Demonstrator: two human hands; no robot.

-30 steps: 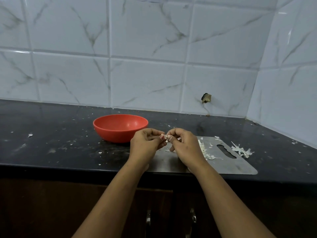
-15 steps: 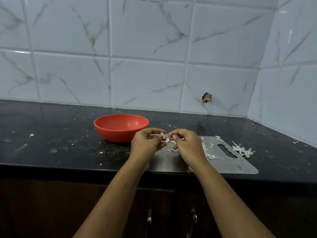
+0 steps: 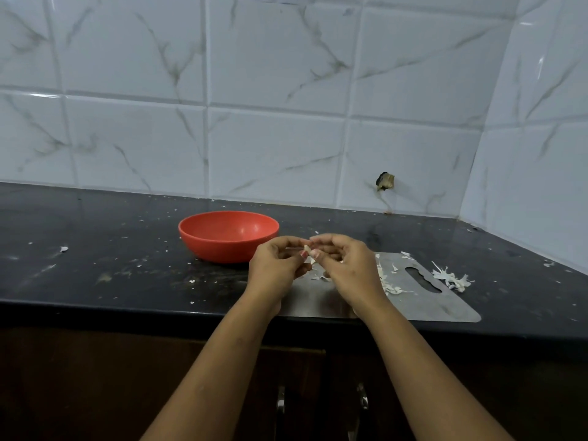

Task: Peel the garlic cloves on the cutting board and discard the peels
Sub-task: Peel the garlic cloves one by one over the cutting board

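"Clove, position?"
"Above the board's left part, at the fingertips where left hand and right hand meet."
"Both grasping?"
"Both pinch it, fingers curled."
"Beyond?"
"Peels on the board's right part, more just off its far corner. Bowl behind the left hand."

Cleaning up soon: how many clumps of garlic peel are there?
2: one clump on the cutting board by the right hand, another on the counter beyond the board's slot. Hands may hide more.
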